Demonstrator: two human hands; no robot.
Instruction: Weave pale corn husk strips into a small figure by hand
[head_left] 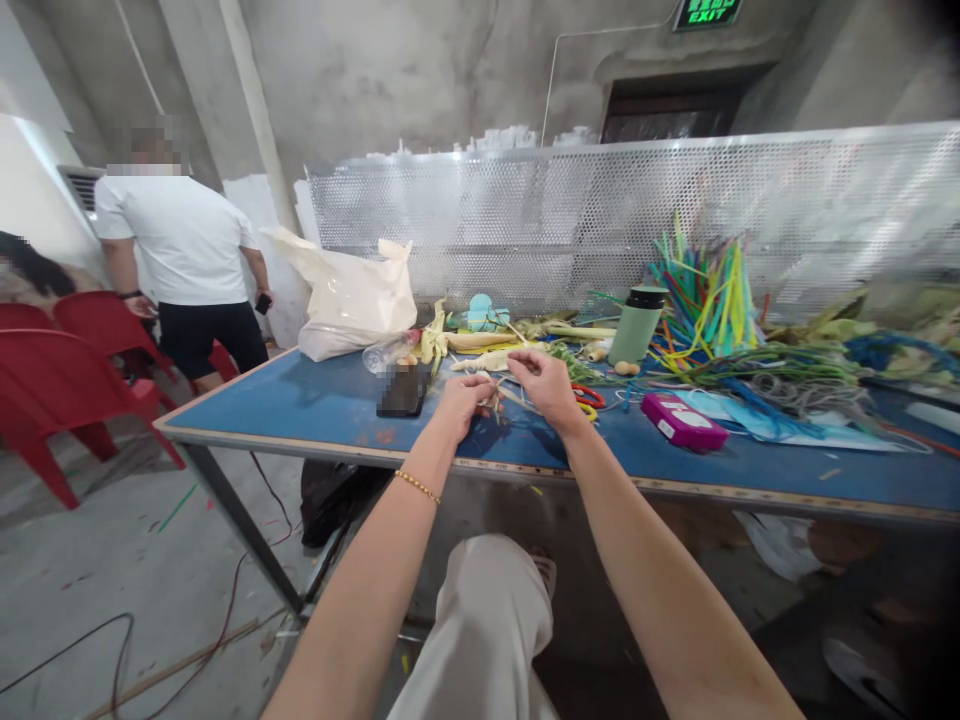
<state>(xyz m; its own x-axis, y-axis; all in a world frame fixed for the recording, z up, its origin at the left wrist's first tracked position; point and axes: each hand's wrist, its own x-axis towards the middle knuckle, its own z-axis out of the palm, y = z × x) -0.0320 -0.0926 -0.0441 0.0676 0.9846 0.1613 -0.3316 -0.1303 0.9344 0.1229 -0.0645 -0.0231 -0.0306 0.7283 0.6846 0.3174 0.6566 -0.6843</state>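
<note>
My left hand (465, 402) is closed in a pinch over the near part of the blue table, with thin pale strips (491, 402) that look like dried leaf or husk at its fingertips. Just to its right, my right hand (546, 385) is also closed, thumb and fingers together. What the right fingers hold is too small to make out. Beyond both hands lies a pale husk piece (487, 360). Scissors with red and yellow handles (589, 395) rest beside the right hand, partly covered by it.
A phone (405, 388), a clear bottle (382, 352) and a white plastic bag (360, 295) are on the left. Rightward stand a green tumbler (637, 330), a purple box (682, 422) and colourful strips (712, 295). A perforated metal panel (487, 220) backs the table. One person (180, 235) stands near red chairs (67, 390).
</note>
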